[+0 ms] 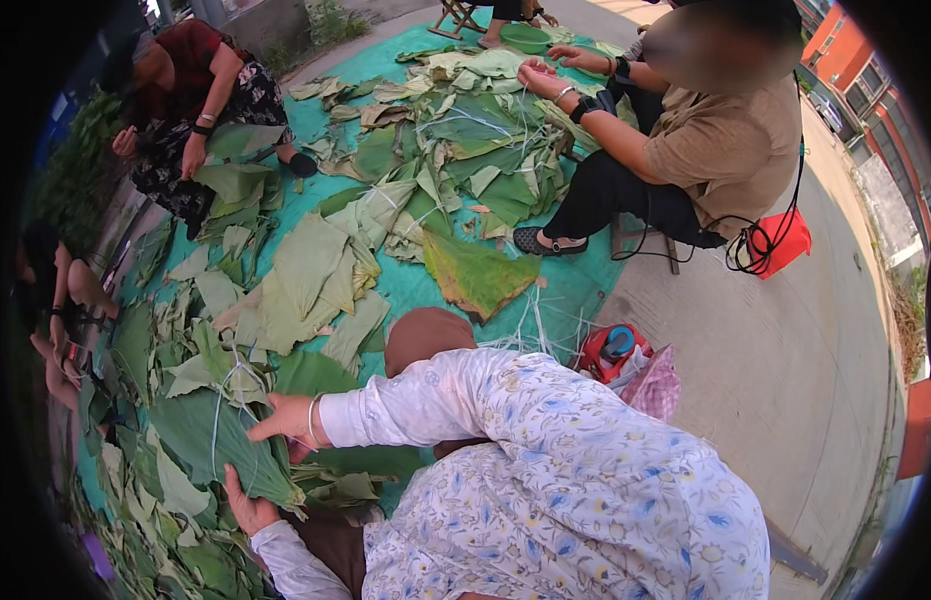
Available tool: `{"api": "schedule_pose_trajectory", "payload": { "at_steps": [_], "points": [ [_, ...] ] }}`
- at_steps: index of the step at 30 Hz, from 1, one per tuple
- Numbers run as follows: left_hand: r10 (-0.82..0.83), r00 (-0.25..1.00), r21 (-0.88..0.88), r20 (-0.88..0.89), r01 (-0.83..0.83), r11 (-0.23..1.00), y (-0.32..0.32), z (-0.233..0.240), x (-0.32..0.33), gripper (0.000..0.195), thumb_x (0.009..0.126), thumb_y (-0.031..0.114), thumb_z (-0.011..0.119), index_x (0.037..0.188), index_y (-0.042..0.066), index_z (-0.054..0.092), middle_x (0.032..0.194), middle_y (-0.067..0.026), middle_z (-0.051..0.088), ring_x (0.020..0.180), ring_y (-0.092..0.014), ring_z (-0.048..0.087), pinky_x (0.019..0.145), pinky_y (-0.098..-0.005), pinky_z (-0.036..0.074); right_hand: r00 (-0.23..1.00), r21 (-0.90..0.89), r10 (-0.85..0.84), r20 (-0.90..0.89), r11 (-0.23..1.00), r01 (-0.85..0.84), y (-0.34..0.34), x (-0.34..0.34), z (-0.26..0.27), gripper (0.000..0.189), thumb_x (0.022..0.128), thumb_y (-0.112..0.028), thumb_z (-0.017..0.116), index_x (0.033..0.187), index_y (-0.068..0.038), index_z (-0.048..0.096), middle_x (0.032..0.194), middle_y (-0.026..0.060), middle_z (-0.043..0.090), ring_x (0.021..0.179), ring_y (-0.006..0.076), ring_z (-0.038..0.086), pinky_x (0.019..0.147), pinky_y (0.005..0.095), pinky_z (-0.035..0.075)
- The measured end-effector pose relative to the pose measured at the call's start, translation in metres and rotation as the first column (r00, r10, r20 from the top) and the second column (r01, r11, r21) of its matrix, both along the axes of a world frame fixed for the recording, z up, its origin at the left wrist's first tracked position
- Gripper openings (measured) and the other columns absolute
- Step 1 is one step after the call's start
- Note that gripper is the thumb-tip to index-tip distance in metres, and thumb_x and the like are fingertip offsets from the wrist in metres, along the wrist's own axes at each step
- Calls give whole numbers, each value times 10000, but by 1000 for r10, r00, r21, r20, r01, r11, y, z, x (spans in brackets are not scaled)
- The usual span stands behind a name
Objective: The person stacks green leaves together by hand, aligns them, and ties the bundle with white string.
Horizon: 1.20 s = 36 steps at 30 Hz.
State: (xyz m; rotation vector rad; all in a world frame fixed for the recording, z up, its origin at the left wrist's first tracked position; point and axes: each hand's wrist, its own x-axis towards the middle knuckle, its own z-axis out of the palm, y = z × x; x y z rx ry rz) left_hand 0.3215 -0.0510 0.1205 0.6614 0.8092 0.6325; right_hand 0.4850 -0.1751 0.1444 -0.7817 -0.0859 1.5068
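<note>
A bundle of large green lotus leaves (pixel 203 431) lies before me, with pale plastic string (pixel 216 431) around it. My left hand (pixel 249 508) grips the bundle's lower edge, its thumb on top of the leaves. On the upper right edge of the bundle is my right hand (pixel 289 421), wearing a bracelet; one finger stretches over the leaves and the others curl around a thin strand of string. The fingertips under the leaves are hidden. Other leaves, flat or folded, surround the bundle, among them a yellowing leaf (pixel 473 274).
A green tarp (pixel 578 289) lies under the leaf piles. Loose string (pixel 537 322) and a red bag (pixel 612 349) are near my knee. One person (pixel 705 150) sits at the upper right, another (pixel 210 97) bends at the upper left; others are at the left edge and top.
</note>
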Motion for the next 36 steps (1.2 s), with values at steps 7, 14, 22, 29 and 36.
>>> {"api": "schedule_pose_trajectory", "payload": {
  "at_steps": [7, 14, 22, 29, 36],
  "points": [
    [-20, 989, 55, -144, 28, 998, 4, -26, 29, 436, 742, 162, 615, 1111, 55, 408, 1062, -105, 507, 921, -244, 519, 808, -399, 429, 861, -253, -22, 508, 952, 173, 31, 2, -76, 693, 577, -96, 698, 1151, 60, 343, 1003, 162, 521, 872, 229, 524, 707, 333, 458],
    [-168, 962, -83, -217, 153, 985, 6, -20, 42, 303, 794, 225, 554, 1034, 73, 449, 1018, -105, 526, 904, -215, 535, 650, -324, 445, 653, -204, -274, 706, 805, 557, 44, 117, -83, 643, 568, -5, 654, 1155, -7, 389, 909, 123, 553, 781, 219, 537, 681, 314, 443],
    [-338, 924, -10, -179, 341, 940, 3, 9, 38, 170, 813, 209, 517, 931, 88, 494, 865, -62, 578, 759, -148, 560, 600, -262, 431, 111, 33, -698, 708, 189, 981, -41, 296, -90, 769, 620, -134, 678, 1230, 5, 231, 1212, 180, 383, 1014, 274, 446, 840, 366, 371],
    [-457, 793, 253, -402, 576, 777, -22, 1, 47, 182, 805, 232, 518, 879, 66, 525, 805, -45, 574, 727, -150, 554, 593, -262, 426, 568, -494, 88, 818, 615, 615, -22, 285, -123, 402, 784, -281, 522, 1126, -85, 443, 1019, 79, 541, 880, 196, 527, 628, 337, 406],
    [-226, 435, 490, -872, 769, -411, -77, -2, 35, 234, 724, 249, 582, 851, 57, 541, 793, -99, 545, 741, -265, 560, 622, -360, 433, 292, -541, 569, 769, 822, -177, 57, 103, -164, 374, 757, -308, 559, 1067, -105, 512, 926, -4, 570, 809, 94, 547, 585, 228, 399]
  ]
}}
